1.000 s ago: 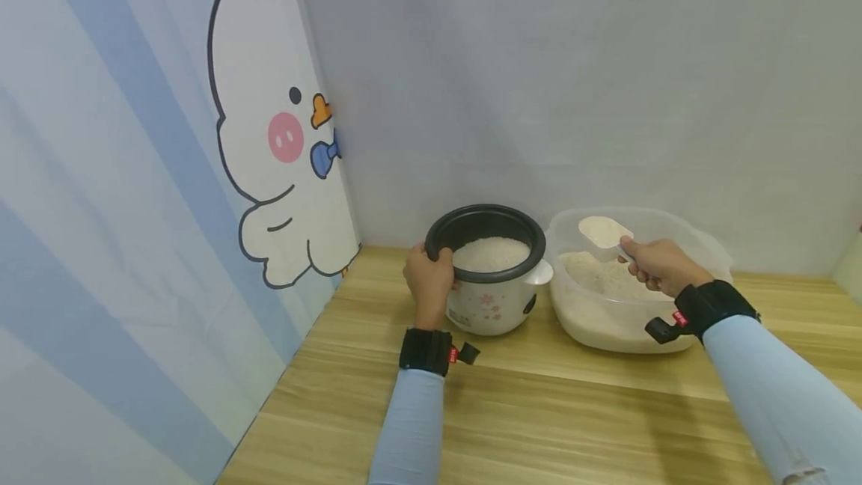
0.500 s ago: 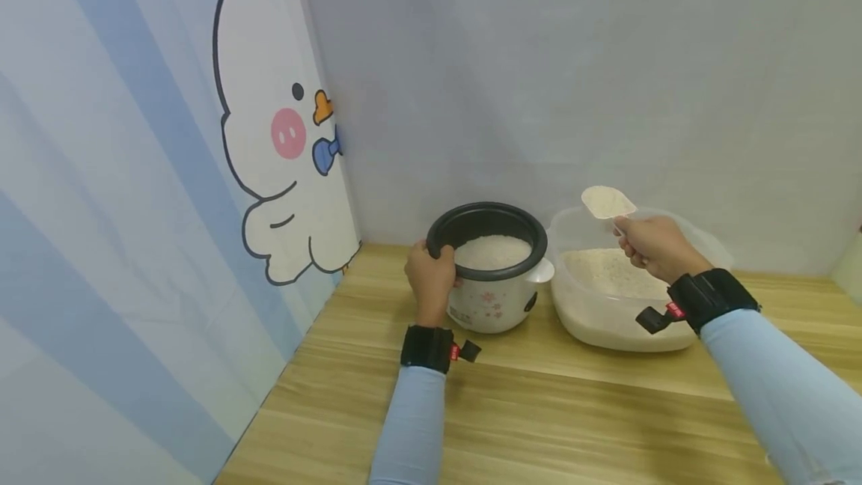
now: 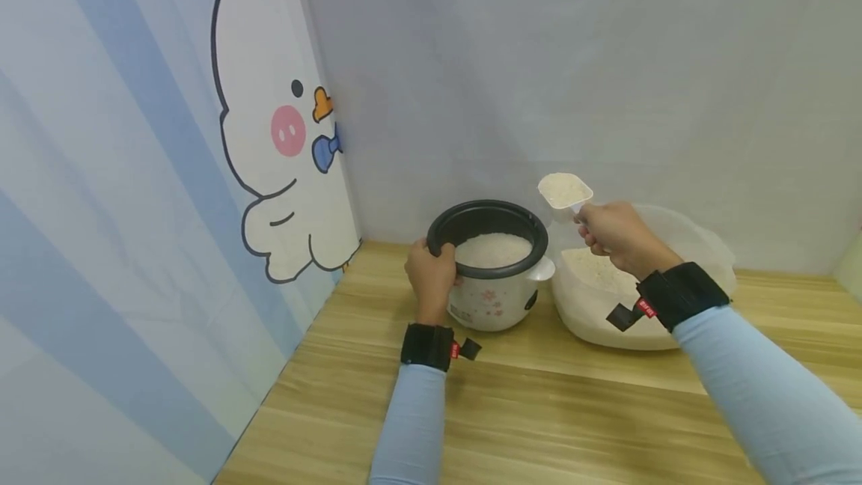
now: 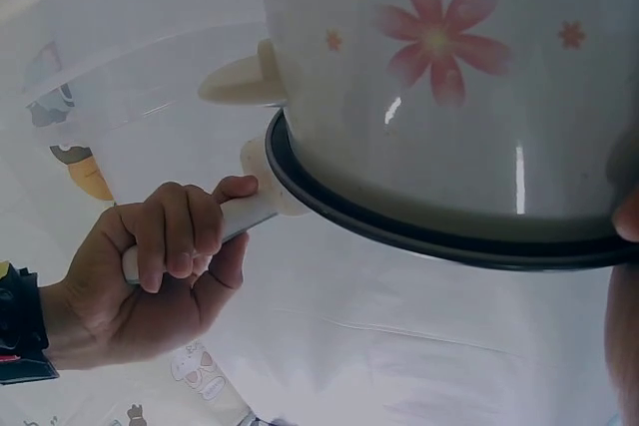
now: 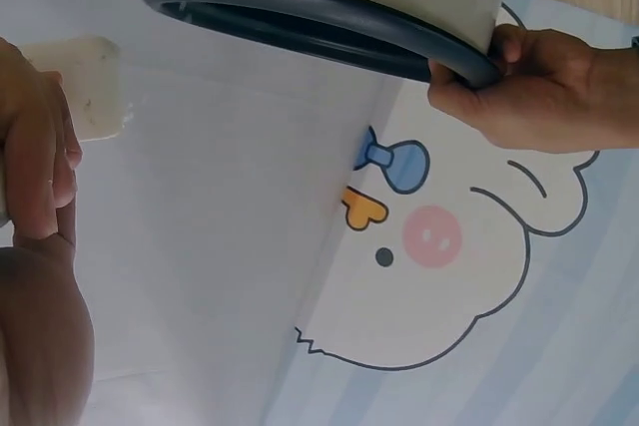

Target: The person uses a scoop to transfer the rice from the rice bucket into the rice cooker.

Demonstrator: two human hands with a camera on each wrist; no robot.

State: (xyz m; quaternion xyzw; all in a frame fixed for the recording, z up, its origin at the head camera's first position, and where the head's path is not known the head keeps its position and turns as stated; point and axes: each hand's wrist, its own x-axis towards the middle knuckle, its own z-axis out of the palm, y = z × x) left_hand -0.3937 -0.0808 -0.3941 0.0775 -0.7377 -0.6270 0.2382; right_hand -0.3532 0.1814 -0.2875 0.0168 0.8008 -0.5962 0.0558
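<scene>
- Head view, step in hand: the right hand carries a white scoop heaped with rice, held level just beside the right edge of the rice cooker and above its rim.
- Grip, right: fingers curled round the scoop's handle, as the left wrist view confirms.
- Grip, left: the left hand clasps the cooker's dark rim on its left side, thumb over the edge, steadying the pot.
- Handling note: the scoop would best stay level until its bowl is over the middle of the pot, then tip slowly and low; a heaped load is likely to shed grains over the rim.
- Rice cooker: white body with pink flower print, black inner pot, already part-filled with white rice; stands on the wooden worktop near the back wall.
- Plastic tub: clear, holding more rice, just beside the cooker on its right.
- Backdrop: cartoon duck panel at left.
</scene>
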